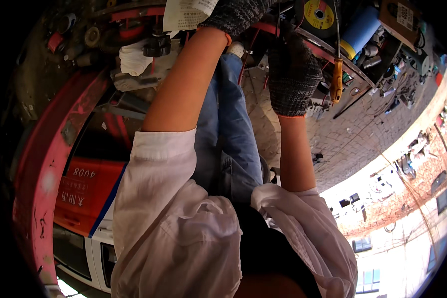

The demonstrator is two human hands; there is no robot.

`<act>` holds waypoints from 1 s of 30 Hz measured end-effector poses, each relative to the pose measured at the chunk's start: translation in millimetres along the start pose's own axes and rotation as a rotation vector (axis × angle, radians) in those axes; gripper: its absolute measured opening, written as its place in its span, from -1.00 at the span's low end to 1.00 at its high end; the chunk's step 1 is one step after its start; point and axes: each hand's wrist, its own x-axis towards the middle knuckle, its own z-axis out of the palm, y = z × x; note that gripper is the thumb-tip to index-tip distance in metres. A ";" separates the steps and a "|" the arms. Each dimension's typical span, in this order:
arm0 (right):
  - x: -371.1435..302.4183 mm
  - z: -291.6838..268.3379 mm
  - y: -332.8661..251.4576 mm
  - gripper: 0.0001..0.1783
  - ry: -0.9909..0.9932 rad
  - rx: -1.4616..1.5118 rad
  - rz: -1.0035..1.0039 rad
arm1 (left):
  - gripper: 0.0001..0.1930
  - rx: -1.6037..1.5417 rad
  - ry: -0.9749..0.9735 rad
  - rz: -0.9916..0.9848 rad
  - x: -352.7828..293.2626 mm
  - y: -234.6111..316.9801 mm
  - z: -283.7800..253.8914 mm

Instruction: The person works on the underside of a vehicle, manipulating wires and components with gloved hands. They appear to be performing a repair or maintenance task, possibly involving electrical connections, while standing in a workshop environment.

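Note:
Both my hands wear grey knit gloves with orange cuffs, and my white sleeves are pushed up. My left hand reaches to the top edge of the view, beside a white printed sheet; its fingers are cut off by the edge. My right hand is raised with its back toward me, and its fingertips point into a dark cluttered spot by thin red wires. The glove hides its fingers. An orange-handled screwdriver hangs just right of that hand.
A red painted vehicle frame curves down the left. A white rag and a black knob lie near my left arm. A yellow-labelled disc, a blue cylinder and small tools crowd the top right above brick paving.

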 end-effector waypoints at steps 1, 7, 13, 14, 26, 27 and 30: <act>5.1 1.0 2.2 -0.56 0.021 0.010 -0.017 | -0.63 -0.048 -0.010 0.027 2.4 -4.3 2.7; 13.4 4.6 2.1 -0.62 -0.011 0.130 0.059 | -0.66 -0.236 -0.078 0.006 1.8 -17.0 5.3; 12.3 4.0 2.2 -0.64 -0.040 0.154 0.087 | -0.67 -0.132 -0.089 -0.023 -0.2 -3.6 1.0; 11.8 4.7 2.9 -0.64 -0.023 0.151 0.081 | -0.67 -0.155 -0.085 -0.013 -1.0 -5.0 1.3; 14.8 2.2 3.5 -0.63 -0.033 0.089 0.048 | -0.65 -0.150 -0.066 -0.001 -1.0 -5.5 1.3; 16.1 1.8 2.0 -0.63 -0.030 0.070 0.032 | -0.65 -0.151 -0.056 0.013 -1.3 -7.3 2.0; 18.9 1.3 4.5 -0.62 -0.033 0.049 -0.021 | -0.65 -0.158 -0.057 0.043 -0.2 -10.5 3.1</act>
